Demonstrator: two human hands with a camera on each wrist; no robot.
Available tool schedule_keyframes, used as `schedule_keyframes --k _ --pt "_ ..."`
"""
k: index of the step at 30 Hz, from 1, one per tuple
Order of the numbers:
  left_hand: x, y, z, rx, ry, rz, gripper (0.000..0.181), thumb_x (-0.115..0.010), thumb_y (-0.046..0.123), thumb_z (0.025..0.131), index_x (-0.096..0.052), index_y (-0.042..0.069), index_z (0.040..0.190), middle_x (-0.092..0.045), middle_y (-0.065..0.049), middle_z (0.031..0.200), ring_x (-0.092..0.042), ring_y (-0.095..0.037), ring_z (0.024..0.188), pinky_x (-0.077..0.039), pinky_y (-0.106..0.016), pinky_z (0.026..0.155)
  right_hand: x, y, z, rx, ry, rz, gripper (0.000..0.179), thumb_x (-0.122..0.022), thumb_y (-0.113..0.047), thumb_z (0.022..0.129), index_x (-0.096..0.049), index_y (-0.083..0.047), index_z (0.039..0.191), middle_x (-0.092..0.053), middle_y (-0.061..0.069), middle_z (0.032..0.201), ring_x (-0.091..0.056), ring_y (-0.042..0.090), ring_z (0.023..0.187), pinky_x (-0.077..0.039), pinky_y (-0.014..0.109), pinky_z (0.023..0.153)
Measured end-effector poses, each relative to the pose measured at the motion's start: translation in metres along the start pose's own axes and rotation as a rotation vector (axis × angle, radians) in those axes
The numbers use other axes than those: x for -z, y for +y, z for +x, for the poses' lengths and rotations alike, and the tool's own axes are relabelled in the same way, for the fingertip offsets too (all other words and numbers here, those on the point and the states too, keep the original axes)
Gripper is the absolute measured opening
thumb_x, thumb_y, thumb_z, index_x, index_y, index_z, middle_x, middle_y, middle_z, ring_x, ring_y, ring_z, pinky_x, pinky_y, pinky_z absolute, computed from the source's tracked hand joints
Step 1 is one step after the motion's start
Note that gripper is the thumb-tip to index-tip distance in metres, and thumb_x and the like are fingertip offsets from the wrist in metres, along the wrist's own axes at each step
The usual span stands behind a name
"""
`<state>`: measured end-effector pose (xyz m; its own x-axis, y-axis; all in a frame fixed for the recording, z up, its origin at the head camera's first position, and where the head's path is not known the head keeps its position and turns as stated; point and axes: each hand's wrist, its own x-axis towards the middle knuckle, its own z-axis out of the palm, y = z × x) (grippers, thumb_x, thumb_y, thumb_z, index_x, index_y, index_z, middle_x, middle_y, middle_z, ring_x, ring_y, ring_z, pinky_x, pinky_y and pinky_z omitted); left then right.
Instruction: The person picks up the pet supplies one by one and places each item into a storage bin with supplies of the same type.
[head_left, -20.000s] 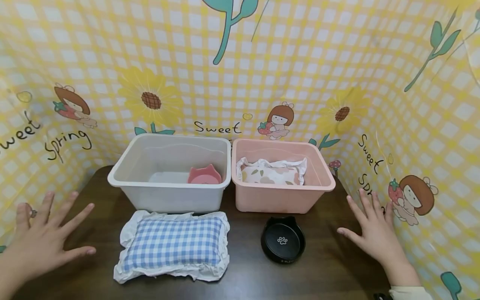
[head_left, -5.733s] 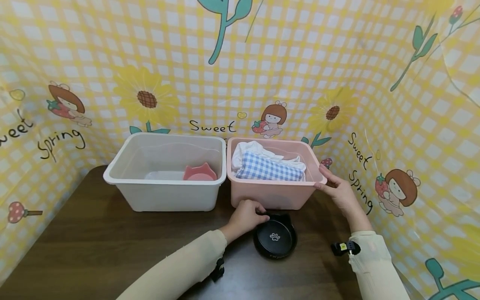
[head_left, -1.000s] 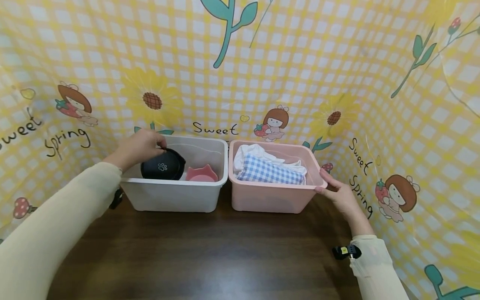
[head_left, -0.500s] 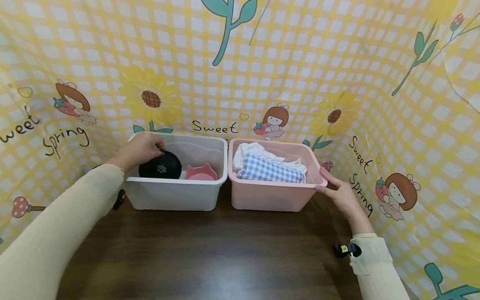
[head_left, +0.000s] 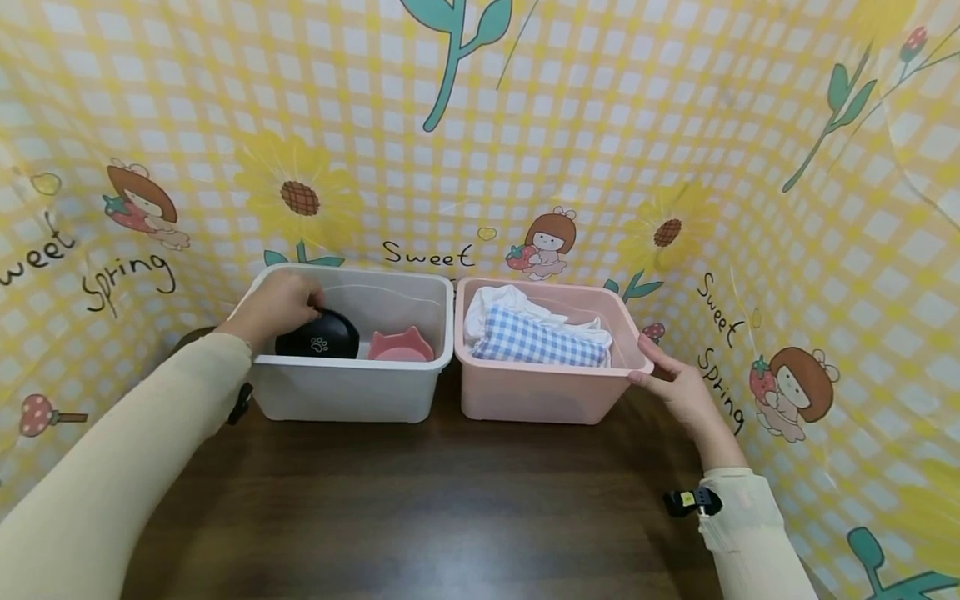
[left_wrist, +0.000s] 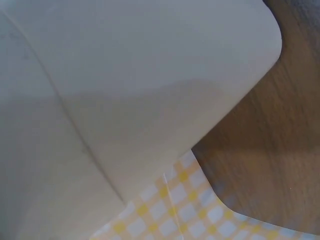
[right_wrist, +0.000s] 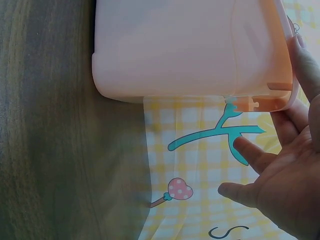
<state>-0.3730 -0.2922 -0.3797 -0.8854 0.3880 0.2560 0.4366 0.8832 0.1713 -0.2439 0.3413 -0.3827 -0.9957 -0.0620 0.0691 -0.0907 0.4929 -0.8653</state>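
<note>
My left hand [head_left: 279, 307] reaches into the light grey bin [head_left: 345, 392] and grips the top edge of a black cat-eared pet bowl [head_left: 324, 335]. The bowl is tilted, its paw print facing me; the bin's front wall hides its bottom. Beside it in the bin sits a pink cat-eared bowl [head_left: 401, 344]. My right hand [head_left: 677, 392] holds the right rim corner of the pink bin [head_left: 540, 396] between thumb and fingers; its other fingers spread loosely in the right wrist view. A blue checked pillow [head_left: 540, 337] with white ruffles lies in the pink bin.
Both bins stand side by side at the back of the dark wooden table [head_left: 450, 500]. A yellow checked cloth [head_left: 420, 167] rises behind and along the sides. The left wrist view shows only the grey bin's outer wall [left_wrist: 125, 100], table and cloth.
Over the last second my left hand has lowered the black bowl deeper into the grey bin. Earlier, bowl and checked pillow lay on the table. My right hand stays at the pink rim.
</note>
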Motion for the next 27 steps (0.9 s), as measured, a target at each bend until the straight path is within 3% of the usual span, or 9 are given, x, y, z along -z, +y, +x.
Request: schedule_keyframes --k 6,10,21,27 --pt "-0.002 0.000 -0.001 -0.020 -0.057 0.058 0.005 -0.077 0.008 0.083 -0.080 0.009 0.087 -0.076 -0.006 0.087 -0.070 -0.030 0.084 -0.055 -0.052 0.083 0.002 0.001 -0.001 -0.004 0.005 0.003 0.077 -0.077 -0.031 0.093 -0.038 -0.013 0.157 -0.033 0.004 0.163 -0.020 0.029 0.156 -0.022 0.056 0.122" --pt "-0.002 0.002 -0.002 -0.008 -0.061 0.044 0.004 -0.077 0.007 0.084 -0.079 0.007 0.088 -0.076 -0.008 0.087 -0.069 -0.031 0.085 -0.055 -0.053 0.083 0.001 0.002 0.000 -0.003 0.000 0.013 0.078 -0.077 -0.032 0.093 -0.038 -0.013 0.157 -0.032 0.004 0.163 -0.020 0.028 0.156 -0.023 0.056 0.122" --pt "0.000 -0.001 -0.004 0.096 -0.076 -0.128 0.024 -0.071 0.005 0.089 -0.072 -0.006 0.110 -0.072 -0.025 0.111 -0.065 -0.043 0.109 -0.051 -0.058 0.094 0.001 -0.001 -0.001 -0.013 -0.002 -0.015 0.077 -0.078 -0.033 0.093 -0.039 -0.013 0.157 -0.032 0.003 0.163 -0.019 0.028 0.156 -0.021 0.058 0.123" --pt "0.011 0.005 -0.007 0.104 -0.057 -0.235 0.027 -0.074 0.009 0.091 -0.070 -0.004 0.115 -0.071 -0.024 0.116 -0.064 -0.042 0.113 -0.051 -0.057 0.095 0.003 0.006 0.004 0.022 -0.009 -0.082 0.079 -0.077 -0.035 0.093 -0.038 -0.013 0.157 -0.032 0.004 0.164 -0.018 0.032 0.156 -0.016 0.061 0.123"
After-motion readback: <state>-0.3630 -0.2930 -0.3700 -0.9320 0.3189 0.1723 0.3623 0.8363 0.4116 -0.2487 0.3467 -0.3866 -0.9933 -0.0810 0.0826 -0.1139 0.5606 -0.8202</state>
